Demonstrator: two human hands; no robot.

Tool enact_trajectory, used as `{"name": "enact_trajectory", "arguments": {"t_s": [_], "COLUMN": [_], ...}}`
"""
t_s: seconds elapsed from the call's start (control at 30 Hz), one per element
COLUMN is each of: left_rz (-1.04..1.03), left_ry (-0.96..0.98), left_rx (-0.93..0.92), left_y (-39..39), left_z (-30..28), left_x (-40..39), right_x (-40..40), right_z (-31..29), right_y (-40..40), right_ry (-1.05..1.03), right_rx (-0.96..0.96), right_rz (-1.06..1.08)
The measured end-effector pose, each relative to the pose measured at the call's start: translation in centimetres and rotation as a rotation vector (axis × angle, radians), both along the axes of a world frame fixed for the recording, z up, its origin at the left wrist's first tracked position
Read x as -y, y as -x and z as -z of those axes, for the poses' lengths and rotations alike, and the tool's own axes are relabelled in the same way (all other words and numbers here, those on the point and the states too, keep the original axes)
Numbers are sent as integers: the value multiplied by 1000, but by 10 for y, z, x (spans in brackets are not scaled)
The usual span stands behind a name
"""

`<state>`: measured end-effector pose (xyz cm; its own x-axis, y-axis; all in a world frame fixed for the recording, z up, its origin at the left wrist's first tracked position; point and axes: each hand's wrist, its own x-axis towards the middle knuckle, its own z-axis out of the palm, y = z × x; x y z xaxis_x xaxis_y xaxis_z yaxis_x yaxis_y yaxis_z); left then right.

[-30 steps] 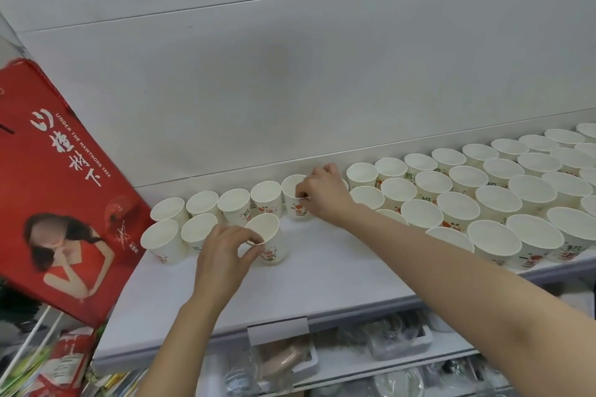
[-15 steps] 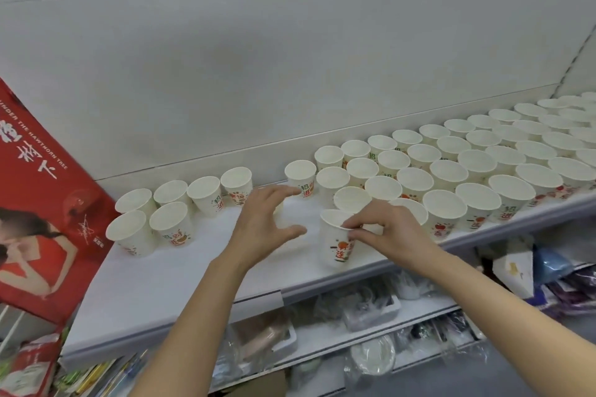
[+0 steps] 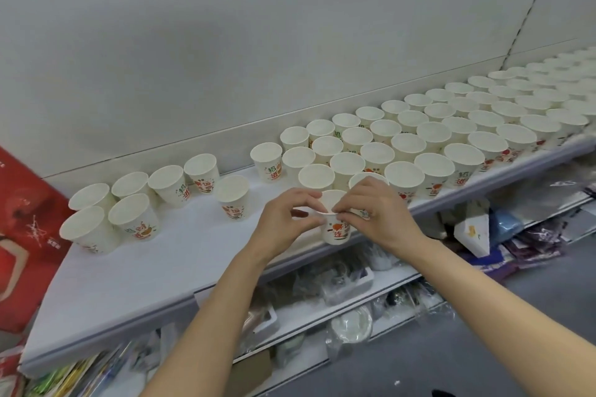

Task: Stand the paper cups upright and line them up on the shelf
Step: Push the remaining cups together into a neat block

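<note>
Nearest the camera, both hands meet on one paper cup (image 3: 335,229) at the front edge of the shelf (image 3: 154,271). The left hand (image 3: 287,219) pinches its rim from the left side and the right hand (image 3: 377,213) pinches the rim from the right, fingertips curled over the lip. The cup is upright, mouth up, its base at or just above the shelf's front lip; I cannot tell whether it is resting or lifted. Holding it by the rim on both sides probably lets the person steer it squarely into a gap without squashing the thin wall.

Just behind the held cup stands the packed block of cups (image 3: 451,138), all upright in several rows that run off to the right along the shelf, rims touching or nearly so. To the left of the held cup a lone cup (image 3: 233,196) stands apart on bare shelf, and further left is a looser cluster of cups (image 3: 129,206), upright but not yet closed up with the block. The held cup most likely belongs at the block's front left corner.

The shelf is a white board with a pale back panel (image 3: 225,42) rising behind it. Beyond the cluster leans a red printed box (image 3: 22,235). Under the shelf, a lower shelf (image 3: 338,287) carries plastic-wrapped goods.
</note>
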<state>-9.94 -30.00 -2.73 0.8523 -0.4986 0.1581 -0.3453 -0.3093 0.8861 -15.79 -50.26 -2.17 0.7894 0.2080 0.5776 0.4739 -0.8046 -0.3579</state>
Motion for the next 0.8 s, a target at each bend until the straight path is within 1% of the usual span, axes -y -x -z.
{"name": "enact_trajectory", "arguments": {"t_s": [0.07,0.13,0.2,0.27,0.37,0.47,0.6,0.67,0.8], "left_rz": [10,-7,-90,-222,-383,-500,-455,-442,-443], "left_ry": [5,16,-16,-91,-271,-537,-871,-955,-1020], "left_rx": [18,79,179,286,402,473,474,482,476], "left_y": [1,-1,-10,-28,-63,-96,-126,-132,-142], "left_z": [-2,-3,-3,-1,1,-9,-21,-24,-21], "left_x": [1,0,-2,-5,-8,-7,-5,-2,2], "right_x": [1,3,4,4,3,2,2,3,6], "right_z": [3,8,14,19,24,31,38,39,39], "right_y": [1,0,-1,-2,-3,-7,-8,-8,-7], "right_ry": [21,30,31,23,3,18,29,27,29], "right_rx": [56,97,146,193,230,218,211,227,240], "right_rz": [8,17,13,7,8,-11,-6,4,3]}}
